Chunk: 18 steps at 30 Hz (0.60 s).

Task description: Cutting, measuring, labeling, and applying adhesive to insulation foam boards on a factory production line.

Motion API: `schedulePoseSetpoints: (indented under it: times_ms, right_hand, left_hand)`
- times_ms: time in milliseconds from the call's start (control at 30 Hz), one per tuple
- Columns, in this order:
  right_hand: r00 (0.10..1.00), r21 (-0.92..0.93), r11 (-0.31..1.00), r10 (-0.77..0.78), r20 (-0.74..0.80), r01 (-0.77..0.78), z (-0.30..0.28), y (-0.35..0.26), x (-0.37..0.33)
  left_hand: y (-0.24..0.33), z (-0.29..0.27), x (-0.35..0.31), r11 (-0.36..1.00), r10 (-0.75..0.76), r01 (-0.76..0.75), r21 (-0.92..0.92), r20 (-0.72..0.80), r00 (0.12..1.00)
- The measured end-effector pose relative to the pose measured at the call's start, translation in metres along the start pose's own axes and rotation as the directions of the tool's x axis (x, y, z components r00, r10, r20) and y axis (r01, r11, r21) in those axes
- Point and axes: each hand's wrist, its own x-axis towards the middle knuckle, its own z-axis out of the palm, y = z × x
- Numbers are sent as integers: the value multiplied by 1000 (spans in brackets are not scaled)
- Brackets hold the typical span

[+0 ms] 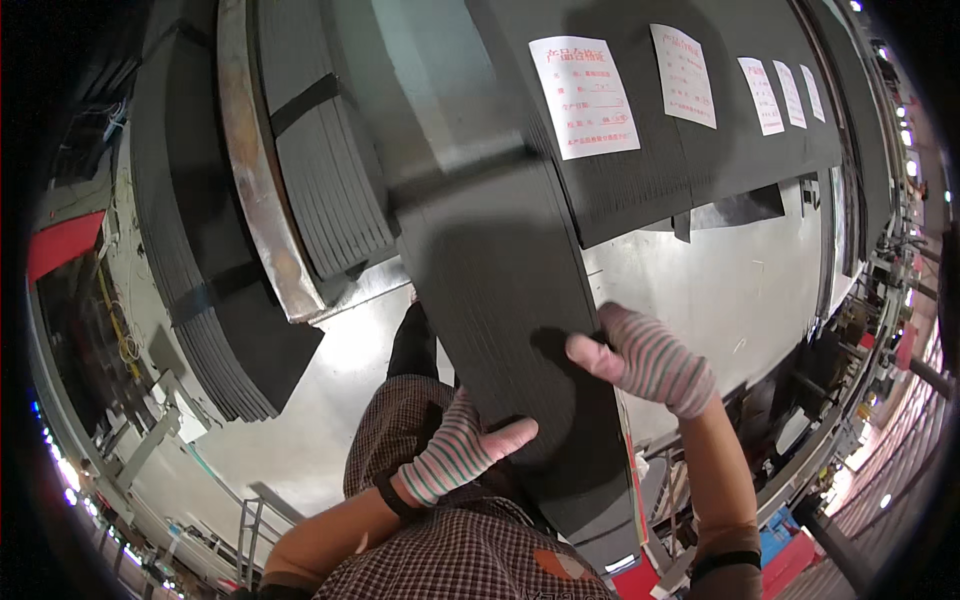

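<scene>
A long stack of dark grey foam-like sheets (500, 290) runs from in front of my body to the far side, with a dark band (460, 172) across its far part. My left hand (450, 455), in a striped knit glove, is at the stack's near left edge, its bare thumb over the top face. On the right edge, a little farther off, my right hand (650, 360) wears a matching glove and lays its bare thumb toward the top. Both hands clasp the stack from its sides; the fingers under the edges are mostly hidden.
A rusty metal bar (262, 170) stands left of a banded grey stack (325, 170). Another stack (230, 340) lies farther left. At the upper right, dark sheets (690, 150) carry several white labels (585, 97) with red print. Pale floor (730, 290) shows between them.
</scene>
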Motion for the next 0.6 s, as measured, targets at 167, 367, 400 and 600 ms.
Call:
schedulePoseSetpoints:
  times_ms: [167,367,400,600]
  right_hand:
    - [876,208,964,-44,-481,163,24,6,16]
    - [824,-311,938,-295,-484,154,59,48,-21]
    - [825,-311,935,-309,-474,172,47,30,-26]
    - [831,-498,685,-536,150,531,76,-78,-117]
  left_hand:
    - [28,-17,54,835,-101,95,-542,18,995]
    - [-30,33,7,758,-202,82,-647,-113,973]
    - [-28,18,4,936,-76,-24,-351,-268,960]
    - [50,-13,-71,990,-136,125,58,258,956]
